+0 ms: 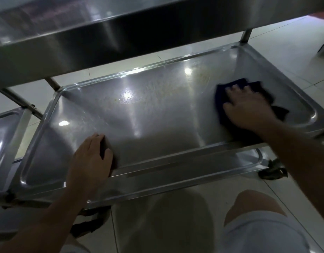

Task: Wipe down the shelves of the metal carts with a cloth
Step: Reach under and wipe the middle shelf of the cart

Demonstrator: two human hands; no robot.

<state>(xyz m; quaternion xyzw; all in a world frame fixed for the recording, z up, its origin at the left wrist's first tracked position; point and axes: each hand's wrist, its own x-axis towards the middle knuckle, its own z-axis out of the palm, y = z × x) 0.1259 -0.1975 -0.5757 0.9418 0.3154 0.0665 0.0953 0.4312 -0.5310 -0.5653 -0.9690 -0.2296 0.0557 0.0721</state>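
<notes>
Middle shelf (157, 114) of the metal cart spans the centre of the frame. Right hand (248, 106), centre right, lies flat with spread fingers (234, 89) pressing a dark cloth (223, 99) onto the shelf near its right end. Left hand (92, 154), lower left, rests flat on the shelf by the near rim (175, 168), holding nothing.

Risks, judged: speckled residue (157, 88) at upper centre lies outside the cloth's present reach and may be missed. The cloth is only pressed, not gripped, so it may bunch or slip. The upper shelf (103, 33) overhangs closely; a head knock is possible.
</notes>
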